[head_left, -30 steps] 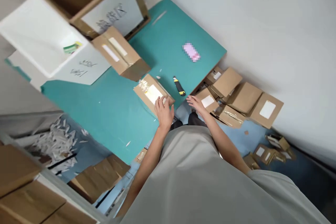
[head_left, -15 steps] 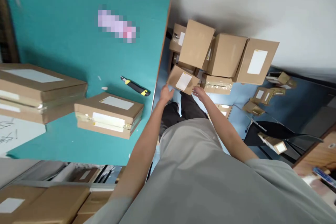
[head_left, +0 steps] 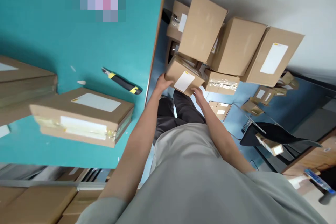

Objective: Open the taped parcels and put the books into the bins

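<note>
Both hands are on a small cardboard box (head_left: 174, 71) with a white label, held in front of my legs. My left hand (head_left: 164, 84) is closed round its left end. At the near right edge, my right hand (head_left: 198, 94) grips it with curled fingers, partly hidden. Just beyond the box stand tall cartons, the nearest a plain carton (head_left: 202, 28). A taped carton (head_left: 223, 82) lies right of the held box.
On the green tabletop (head_left: 126, 42) at left lie a black and yellow utility knife (head_left: 122, 81) and a taped, labelled box (head_left: 105, 112). A larger box (head_left: 28, 84) sits farther left. A black chair (head_left: 275, 134) bearing a small box stands at right. Shelved cartons (head_left: 42, 203) are below the table.
The held box has tilted, showing more of its far side. My right hand has closed in on its near edge. The view has shifted, so table items appear farther left.
</note>
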A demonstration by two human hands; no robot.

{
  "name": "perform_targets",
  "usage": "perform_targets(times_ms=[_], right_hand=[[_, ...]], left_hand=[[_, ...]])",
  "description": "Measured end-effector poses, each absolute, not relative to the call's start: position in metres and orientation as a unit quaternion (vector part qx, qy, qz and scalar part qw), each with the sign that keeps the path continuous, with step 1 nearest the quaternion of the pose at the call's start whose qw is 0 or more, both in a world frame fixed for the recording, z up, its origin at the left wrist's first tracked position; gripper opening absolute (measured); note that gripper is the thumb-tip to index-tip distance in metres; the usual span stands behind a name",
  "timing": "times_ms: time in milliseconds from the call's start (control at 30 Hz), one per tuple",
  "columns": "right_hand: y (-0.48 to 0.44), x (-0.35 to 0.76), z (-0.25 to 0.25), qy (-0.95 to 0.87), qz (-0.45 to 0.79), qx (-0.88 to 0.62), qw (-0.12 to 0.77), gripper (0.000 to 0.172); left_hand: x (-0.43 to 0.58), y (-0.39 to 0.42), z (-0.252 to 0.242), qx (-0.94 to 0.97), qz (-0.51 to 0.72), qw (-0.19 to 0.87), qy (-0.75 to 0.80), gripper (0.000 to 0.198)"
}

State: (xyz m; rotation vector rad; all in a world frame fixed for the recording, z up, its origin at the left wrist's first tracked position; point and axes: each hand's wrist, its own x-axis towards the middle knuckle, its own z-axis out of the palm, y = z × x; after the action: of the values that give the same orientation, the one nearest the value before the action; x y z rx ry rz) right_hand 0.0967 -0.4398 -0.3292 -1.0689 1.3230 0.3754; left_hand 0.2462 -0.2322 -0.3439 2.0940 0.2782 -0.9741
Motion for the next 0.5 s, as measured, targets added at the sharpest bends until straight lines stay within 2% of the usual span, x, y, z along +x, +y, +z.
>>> perform_targets(times_ms=[167,333,400,500], right_hand=[[-0.452,0.065,-0.225,0.542,0.116,-0.496,0.668,0.029],[-0.458,0.054,-0.111,0.400,0.050,-0.571,0.716,0.063],[-0.448,0.066,-0.074,0.329,0.054,-0.594,0.732,0.076],[-0.412,0.101,-0.032,0.215,0.073,-0.621,0.751,0.083]], left_hand=[[0.205,-0.219,-0.219,0.836,-0.294,0.463,0.031,0.078],[0.153,-0.176,-0.079,0.841,-0.160,0.517,-0.023,0.090],[0.135,-0.146,-0.040,0.831,-0.110,0.546,-0.006,0.091],[0.110,-0.089,-0.004,0.802,-0.044,0.593,0.055,0.093]])
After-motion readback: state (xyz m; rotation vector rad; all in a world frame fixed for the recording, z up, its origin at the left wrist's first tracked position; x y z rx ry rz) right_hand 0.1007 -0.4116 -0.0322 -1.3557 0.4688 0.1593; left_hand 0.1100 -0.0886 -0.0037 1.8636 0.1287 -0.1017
